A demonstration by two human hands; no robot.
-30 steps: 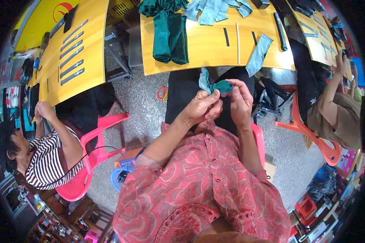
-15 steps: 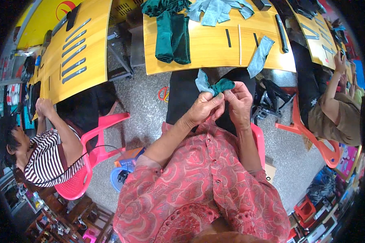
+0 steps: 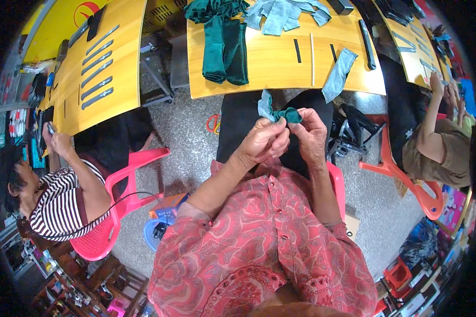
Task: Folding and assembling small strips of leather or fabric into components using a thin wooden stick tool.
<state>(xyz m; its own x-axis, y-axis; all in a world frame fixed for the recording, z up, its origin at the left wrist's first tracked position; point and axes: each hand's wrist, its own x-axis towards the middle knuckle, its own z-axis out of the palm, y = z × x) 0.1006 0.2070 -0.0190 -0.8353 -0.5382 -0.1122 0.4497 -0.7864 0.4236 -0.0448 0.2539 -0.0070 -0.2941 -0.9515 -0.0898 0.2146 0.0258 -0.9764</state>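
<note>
Over my lap, both hands pinch a bunched strip of velvet cloth, dark green on one face and pale grey-blue on the other. My left hand grips its lower side with thumb and fingers. At the right end of the bunch, my right hand has its fingertips closed on the green part. The pale end sticks up past my left hand. On the table ahead lie folded green velvet strips, a heap of pale strips and a single pale strip overhanging the front edge.
The yellow wooden table also bears a white stick, thin black strips and a long black tool. Orange-handled scissors lie below it. People work at either side, one in a striped shirt on a pink chair.
The green part looks more tightly bunched between my fingers, and the pale end has shifted slightly. My right fingers have curled in lower on it. The person at left has raised a hand.
</note>
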